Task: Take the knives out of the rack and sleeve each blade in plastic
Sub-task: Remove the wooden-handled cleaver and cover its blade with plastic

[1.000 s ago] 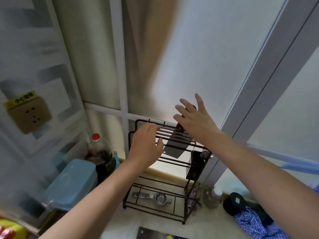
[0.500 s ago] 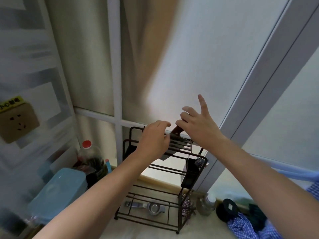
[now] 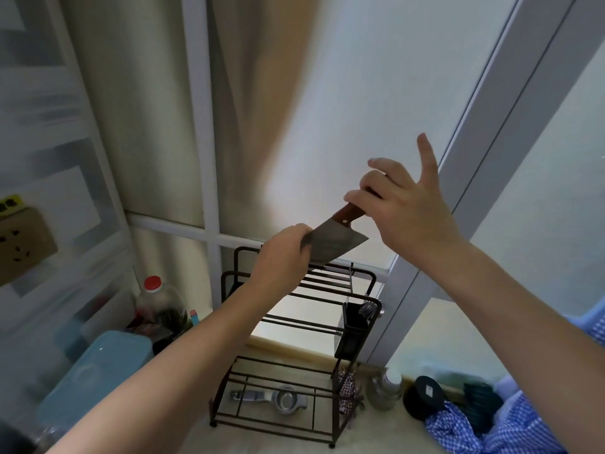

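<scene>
A cleaver (image 3: 334, 244) with a broad steel blade and a reddish-brown wooden handle is held in the air just above the black wire rack (image 3: 294, 326). My right hand (image 3: 402, 204) grips the handle from above, with the index finger and little finger sticking out. My left hand (image 3: 281, 260) pinches the far end of the blade. The blade is bare, with no plastic on it. No plastic sleeve shows in view. The rack's top bars below the knife hold nothing that I can see.
A black cutlery caddy (image 3: 353, 329) hangs on the rack's right side. A metal squeezer (image 3: 275, 399) lies on the bottom shelf. A red-capped bottle (image 3: 157, 306) and a blue tub (image 3: 95, 371) stand left. A small jar (image 3: 386, 388), a black lid (image 3: 422, 398) and blue checked cloth (image 3: 484, 427) lie right.
The cleaver has come up out of the rack's top bars. My right hand closed on its handle and lifted it, while my left hand moved onto the blade's end.
</scene>
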